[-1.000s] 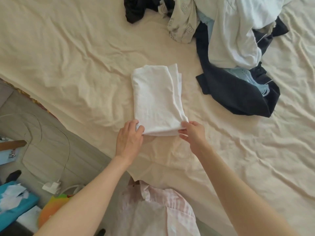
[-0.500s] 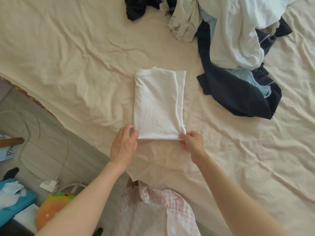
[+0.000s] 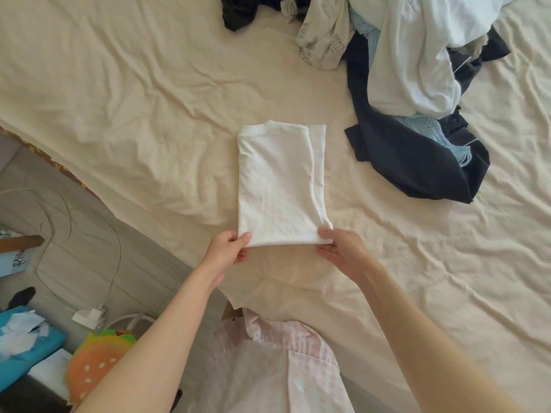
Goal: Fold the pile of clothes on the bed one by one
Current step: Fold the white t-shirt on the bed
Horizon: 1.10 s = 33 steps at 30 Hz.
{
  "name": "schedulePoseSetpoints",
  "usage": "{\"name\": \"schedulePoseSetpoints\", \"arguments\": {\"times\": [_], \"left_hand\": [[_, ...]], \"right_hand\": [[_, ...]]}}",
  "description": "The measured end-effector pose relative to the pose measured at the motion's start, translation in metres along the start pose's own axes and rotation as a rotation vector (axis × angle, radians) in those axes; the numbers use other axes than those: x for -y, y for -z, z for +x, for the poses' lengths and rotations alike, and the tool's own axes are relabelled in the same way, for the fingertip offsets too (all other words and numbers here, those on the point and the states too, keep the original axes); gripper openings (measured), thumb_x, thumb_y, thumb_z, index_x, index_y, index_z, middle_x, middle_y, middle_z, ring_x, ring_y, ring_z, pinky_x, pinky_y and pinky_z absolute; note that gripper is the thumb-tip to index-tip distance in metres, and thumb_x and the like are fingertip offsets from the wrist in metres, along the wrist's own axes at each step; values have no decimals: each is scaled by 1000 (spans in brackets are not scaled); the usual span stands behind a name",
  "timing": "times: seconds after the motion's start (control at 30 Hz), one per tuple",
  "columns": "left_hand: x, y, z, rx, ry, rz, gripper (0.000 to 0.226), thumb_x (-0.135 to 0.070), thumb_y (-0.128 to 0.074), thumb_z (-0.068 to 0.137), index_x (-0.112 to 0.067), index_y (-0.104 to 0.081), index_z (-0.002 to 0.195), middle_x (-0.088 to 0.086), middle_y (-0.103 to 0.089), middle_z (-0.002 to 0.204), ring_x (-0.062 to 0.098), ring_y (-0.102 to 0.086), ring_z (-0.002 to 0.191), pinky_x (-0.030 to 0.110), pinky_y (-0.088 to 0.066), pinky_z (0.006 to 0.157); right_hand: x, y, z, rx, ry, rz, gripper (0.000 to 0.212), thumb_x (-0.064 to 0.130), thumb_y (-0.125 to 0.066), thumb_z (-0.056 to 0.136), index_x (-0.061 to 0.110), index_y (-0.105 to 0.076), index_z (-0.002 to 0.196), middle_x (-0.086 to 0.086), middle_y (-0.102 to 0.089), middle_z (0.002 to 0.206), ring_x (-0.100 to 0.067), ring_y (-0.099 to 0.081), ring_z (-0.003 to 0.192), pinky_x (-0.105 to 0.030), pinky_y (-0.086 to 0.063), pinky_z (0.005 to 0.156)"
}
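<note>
A folded white garment [image 3: 277, 186] lies as a tall rectangle in the middle of the cream bed sheet [image 3: 134, 93]. My left hand [image 3: 228, 251] pinches its near left corner, thumb on top. My right hand [image 3: 343, 251] pinches the near right corner the same way. The near edge is lifted slightly off the sheet. The pile of unfolded clothes [image 3: 414, 70] sits at the far right: white, pale blue, patterned beige and dark navy pieces heaped together.
The bed's edge runs diagonally at the left, with grey floor [image 3: 74, 248] beyond it. On the floor lie a white cable and charger [image 3: 89, 315], a blue box [image 3: 26, 347] and an orange toy [image 3: 92, 368]. A dark garment [image 3: 238, 10] lies at the far top.
Both hands shifted their hold on the near edge of the white garment, from resting at it to pinching its corners. The garment now lies straighter and flatter.
</note>
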<state>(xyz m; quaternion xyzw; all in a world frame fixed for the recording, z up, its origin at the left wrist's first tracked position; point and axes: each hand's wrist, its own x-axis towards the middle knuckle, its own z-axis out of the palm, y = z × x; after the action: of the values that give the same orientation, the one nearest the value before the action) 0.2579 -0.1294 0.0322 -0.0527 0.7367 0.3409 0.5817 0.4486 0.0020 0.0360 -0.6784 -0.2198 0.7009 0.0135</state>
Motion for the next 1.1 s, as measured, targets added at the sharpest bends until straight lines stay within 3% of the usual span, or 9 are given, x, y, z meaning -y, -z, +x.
{"name": "schedulePoseSetpoints", "arguments": {"times": [0.17,0.4,0.57,0.7,0.77,0.83,0.93,1.0,1.1], "left_hand": [[22,17,-35,138,200,-22,12,-17,-63,89,-7,-56,87,3,-53,70,12,-55,60,23,-50,58],[-34,14,-29,198,97,-190,17,-26,-56,92,-13,-65,92,2,-71,74,13,-70,68,23,-50,56],[-87,-10,-1,-10,-29,-192,22,-27,-46,94,-14,-59,83,2,-69,70,13,-66,59,23,-47,53],[-87,-22,9,-375,-449,294,10,-22,-49,92,-14,-54,91,-4,-56,86,12,-54,74,21,-39,69],[-74,-25,11,-398,-675,545,23,-16,-53,91,-8,-53,112,3,-52,106,16,-50,94,22,-38,83],[-59,-27,18,-347,-748,647,38,-13,-58,89,-4,-48,125,12,-48,121,24,-48,110,32,-39,96],[-48,-24,28,-353,-533,436,41,-24,-64,87,-8,-52,122,7,-52,117,20,-52,105,23,-42,92],[-46,-21,34,-323,-411,326,17,-29,-67,84,-17,-61,94,-4,-61,91,16,-56,87,9,-41,69],[-46,-15,32,-210,-472,301,11,-28,-63,87,-21,-56,84,-6,-60,84,6,-56,76,10,-39,59]], "right_hand": [[-31,15,-38,62,-231,2,16,4,-61,86,4,-59,101,-10,-66,91,-21,-67,76,-27,-52,62],[19,10,-47,130,-166,122,21,23,-61,87,6,-60,100,-4,-69,66,-18,-69,62,-26,-52,52],[69,-17,-30,122,98,214,34,37,-45,97,9,-61,105,-4,-71,98,-17,-70,88,-28,-53,68],[72,-42,-18,-206,544,-329,24,24,-48,96,14,-60,114,2,-62,115,-15,-58,109,-30,-51,89],[58,-47,-13,-285,772,-679,34,20,-50,95,14,-53,128,1,-53,131,-15,-48,122,-30,-39,103],[44,-47,-4,-304,861,-810,44,19,-54,93,12,-45,136,-2,-44,140,-15,-39,129,-29,-31,109],[43,-43,8,-336,561,-515,61,29,-59,90,11,-34,143,-2,-42,138,-17,-43,125,-33,-38,105],[46,-41,13,-290,405,-343,53,31,-62,88,12,-44,134,3,-54,119,-17,-53,109,-30,-47,89],[43,-37,6,-204,533,-371,26,24,-65,84,17,-59,109,8,-63,98,-9,-62,90,-23,-52,72]]}}
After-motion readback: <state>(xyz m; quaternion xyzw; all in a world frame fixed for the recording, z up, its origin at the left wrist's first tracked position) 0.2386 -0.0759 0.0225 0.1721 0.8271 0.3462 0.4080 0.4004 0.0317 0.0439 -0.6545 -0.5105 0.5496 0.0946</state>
